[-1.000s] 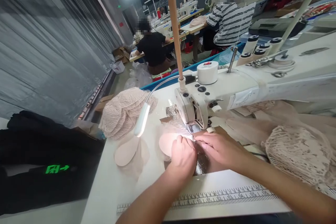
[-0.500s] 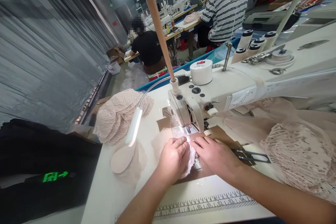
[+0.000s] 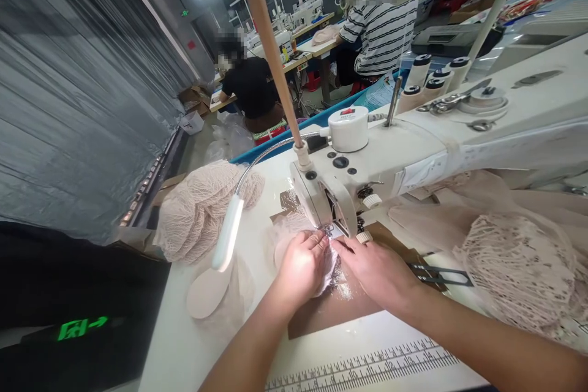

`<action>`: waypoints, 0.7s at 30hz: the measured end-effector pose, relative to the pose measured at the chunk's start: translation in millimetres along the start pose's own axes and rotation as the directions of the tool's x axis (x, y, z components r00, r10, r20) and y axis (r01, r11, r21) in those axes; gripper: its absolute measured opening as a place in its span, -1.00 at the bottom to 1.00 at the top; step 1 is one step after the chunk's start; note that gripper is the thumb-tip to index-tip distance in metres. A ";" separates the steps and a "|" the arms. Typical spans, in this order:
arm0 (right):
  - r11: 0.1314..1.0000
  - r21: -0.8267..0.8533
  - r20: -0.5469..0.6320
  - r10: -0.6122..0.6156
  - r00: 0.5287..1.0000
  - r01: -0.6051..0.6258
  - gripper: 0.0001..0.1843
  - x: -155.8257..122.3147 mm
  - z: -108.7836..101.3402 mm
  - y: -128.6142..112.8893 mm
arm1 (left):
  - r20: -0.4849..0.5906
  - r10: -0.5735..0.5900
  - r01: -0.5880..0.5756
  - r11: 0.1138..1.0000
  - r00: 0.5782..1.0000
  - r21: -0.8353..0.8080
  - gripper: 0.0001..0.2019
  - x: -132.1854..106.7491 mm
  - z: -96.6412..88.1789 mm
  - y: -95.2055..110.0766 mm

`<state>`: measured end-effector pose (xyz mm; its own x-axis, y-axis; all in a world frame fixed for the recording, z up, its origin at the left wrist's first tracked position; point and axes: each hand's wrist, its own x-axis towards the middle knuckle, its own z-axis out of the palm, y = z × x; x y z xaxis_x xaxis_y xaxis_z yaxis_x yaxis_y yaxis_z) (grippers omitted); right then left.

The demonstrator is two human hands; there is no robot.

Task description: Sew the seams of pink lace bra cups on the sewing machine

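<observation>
Under the needle end of the white sewing machine [image 3: 316, 190] lies a pale lace fabric piece [image 3: 327, 278], lit brightly by the lamp. My left hand [image 3: 303, 263] presses on it from the left, its fingers together and bent over the fabric close to the presser foot. From the right, my right hand [image 3: 372, 266] has its fingertips at the fabric's edge beside the foot, thumb and fingers drawn together. Both hands nearly meet in front of the needle. The fingertips' exact hold is partly hidden. Brown sheeting [image 3: 321, 315] covers the machine bed beneath.
A stack of lace pieces [image 3: 193, 214] lies left, with a beige oval pad [image 3: 209, 294] nearer. A gooseneck lamp [image 3: 228, 233] bends over the table. More lace [image 3: 519, 263] is heaped at right. A ruler strip [image 3: 367, 367] runs along the front. Two people sit at machines beyond.
The lace fabric has moved away from me, under the machine's foot, and less of it shows between my hands. More brown sheeting shows in front. The camera view has shifted slightly.
</observation>
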<state>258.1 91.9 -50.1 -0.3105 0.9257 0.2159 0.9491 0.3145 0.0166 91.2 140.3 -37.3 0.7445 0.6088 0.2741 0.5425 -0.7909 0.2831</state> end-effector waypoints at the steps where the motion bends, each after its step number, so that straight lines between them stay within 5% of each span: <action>1: 1.000 -0.001 0.001 0.003 1.000 -0.003 -0.49 0.3 -0.2 -0.2 | -0.001 0.004 -0.004 1.000 1.000 0.001 -0.72 -0.2 1.1 0.7; 11: 1.000 0.020 0.022 0.001 1.000 -0.001 -0.49 1.3 0.2 2.2 | -0.012 -0.030 0.030 1.000 0.999 0.007 -0.72 1.8 7.2 0.5; 21: 0.992 0.129 -0.021 -0.016 1.000 0.019 -0.53 -0.9 0.3 7.5 | -0.042 -0.231 0.234 0.965 0.972 0.121 -0.67 -6.1 4.0 0.4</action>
<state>265.5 93.5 -50.4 -0.3249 0.9158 0.2361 0.9284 0.3564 -0.1051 88.4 135.9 -42.5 0.5821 0.7768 0.2401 0.7447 -0.6280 0.2260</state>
